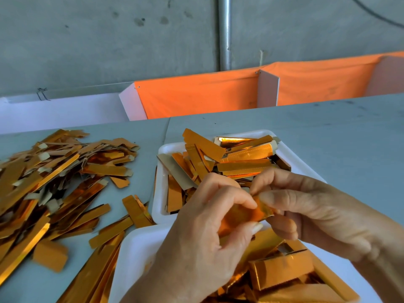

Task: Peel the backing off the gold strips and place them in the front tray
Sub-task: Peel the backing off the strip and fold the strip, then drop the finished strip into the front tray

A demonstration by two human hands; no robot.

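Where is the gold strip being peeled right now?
The gold strip is low centre in the head view, pinched between the left hand and right hand, above both white trays.

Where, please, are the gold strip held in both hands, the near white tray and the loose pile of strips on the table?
gold strip (251,212): head view, on its shiny middle between the fingers.
near white tray (133,248): head view, on its bare left rim.
loose pile (50,178): head view, on its centre.
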